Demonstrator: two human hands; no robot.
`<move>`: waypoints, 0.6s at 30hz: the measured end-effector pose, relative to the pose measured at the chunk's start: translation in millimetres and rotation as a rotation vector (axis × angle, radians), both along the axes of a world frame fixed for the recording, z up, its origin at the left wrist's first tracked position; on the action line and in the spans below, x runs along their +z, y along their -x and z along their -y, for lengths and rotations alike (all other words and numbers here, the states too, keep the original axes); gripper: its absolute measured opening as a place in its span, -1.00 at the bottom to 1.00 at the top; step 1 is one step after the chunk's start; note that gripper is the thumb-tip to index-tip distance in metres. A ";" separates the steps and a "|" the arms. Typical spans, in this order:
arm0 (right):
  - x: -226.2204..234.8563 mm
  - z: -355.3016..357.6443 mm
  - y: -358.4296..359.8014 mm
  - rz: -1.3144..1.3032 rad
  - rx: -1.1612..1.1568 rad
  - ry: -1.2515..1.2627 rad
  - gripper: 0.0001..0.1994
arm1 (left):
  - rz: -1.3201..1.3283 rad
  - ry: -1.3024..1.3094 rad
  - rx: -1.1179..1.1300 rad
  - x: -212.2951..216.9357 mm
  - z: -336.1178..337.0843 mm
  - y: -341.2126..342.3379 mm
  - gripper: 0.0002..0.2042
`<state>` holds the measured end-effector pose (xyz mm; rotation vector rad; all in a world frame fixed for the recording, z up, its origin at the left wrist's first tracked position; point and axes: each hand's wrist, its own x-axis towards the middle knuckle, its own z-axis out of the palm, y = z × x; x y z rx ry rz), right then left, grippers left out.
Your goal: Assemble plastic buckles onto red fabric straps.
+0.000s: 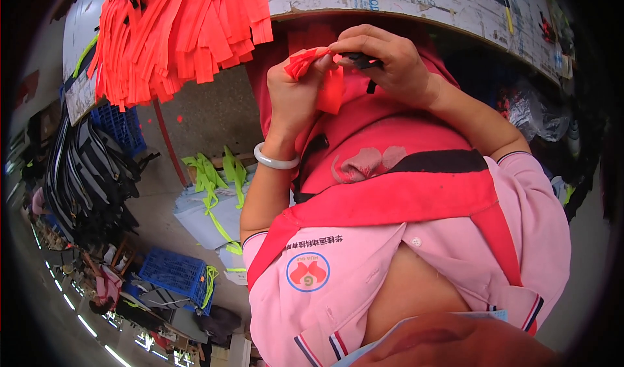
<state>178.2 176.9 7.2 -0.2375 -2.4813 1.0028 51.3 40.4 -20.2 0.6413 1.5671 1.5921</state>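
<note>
My left hand (290,94), with a white bangle above the wrist, is closed on a bright orange-red fabric strip (331,92). One part of the strip bunches up over the fist, and another hangs below the fingers. Close beside it, my right hand (392,65) pinches the strip's upper edge between thumb and forefinger. A small black tool (361,60) is tucked in the same right hand; its kind is partly hidden by the fingers. Both hands are raised in front of my red apron (390,201), near the table edge.
A thick pile of orange-red strips (188,35) hangs over the edge of the worktable (416,3). Below left are yellow-green straps (209,178), a blue crate (174,275) and hanging black-grey straps (88,175). Another person (106,286) is farther off. Clear plastic (539,117) lies at right.
</note>
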 end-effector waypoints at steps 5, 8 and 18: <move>8.7 -24.1 -2.8 0.288 -0.148 0.751 -0.76 | -0.006 -0.029 -0.059 5.4 4.3 13.1 -0.85; -10.7 -22.6 3.4 0.416 -0.012 1.073 -0.75 | -0.098 -0.111 -0.113 9.0 3.3 12.9 -0.85; -6.3 -2.6 6.5 0.039 0.364 0.364 -0.88 | -0.139 -0.074 -0.055 7.8 11.1 23.1 -0.87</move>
